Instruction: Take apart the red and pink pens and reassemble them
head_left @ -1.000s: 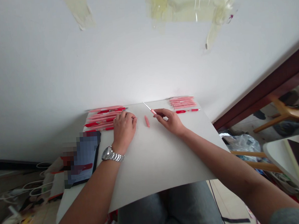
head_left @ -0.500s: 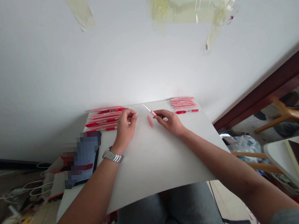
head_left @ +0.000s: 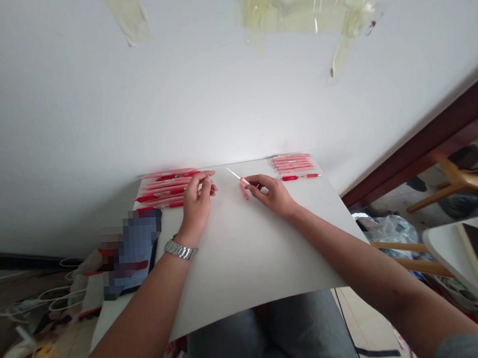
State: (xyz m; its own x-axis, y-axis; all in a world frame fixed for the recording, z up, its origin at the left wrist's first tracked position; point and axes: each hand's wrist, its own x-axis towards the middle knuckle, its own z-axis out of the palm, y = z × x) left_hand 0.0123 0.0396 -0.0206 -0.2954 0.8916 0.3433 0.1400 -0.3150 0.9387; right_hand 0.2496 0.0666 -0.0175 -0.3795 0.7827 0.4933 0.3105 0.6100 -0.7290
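My right hand [head_left: 269,193] pinches a partly taken-apart pen [head_left: 244,181], whose thin white refill sticks out toward the wall. Just below that pen lies a loose pink pen barrel piece [head_left: 245,192] on the white table [head_left: 243,264], close to my right fingertips. My left hand [head_left: 198,194], with a metal watch on its wrist, is raised beside the left group of pens [head_left: 167,187]. Its thumb and index finger are closed around something tiny, too small to make out. Pink and red pens make up that group, partly hidden behind the hand.
A neat row of pink pens [head_left: 293,164] lies at the back right, with one red pen [head_left: 301,177] in front. A phone or tablet [head_left: 141,259], partly blurred out, rests at the table's left edge. The wall [head_left: 235,104] rises directly behind the table.
My left hand has drawn back slightly left and its fingers have shifted. The loose barrel piece now sits a bit further right, nearer my right hand, which has barely moved.
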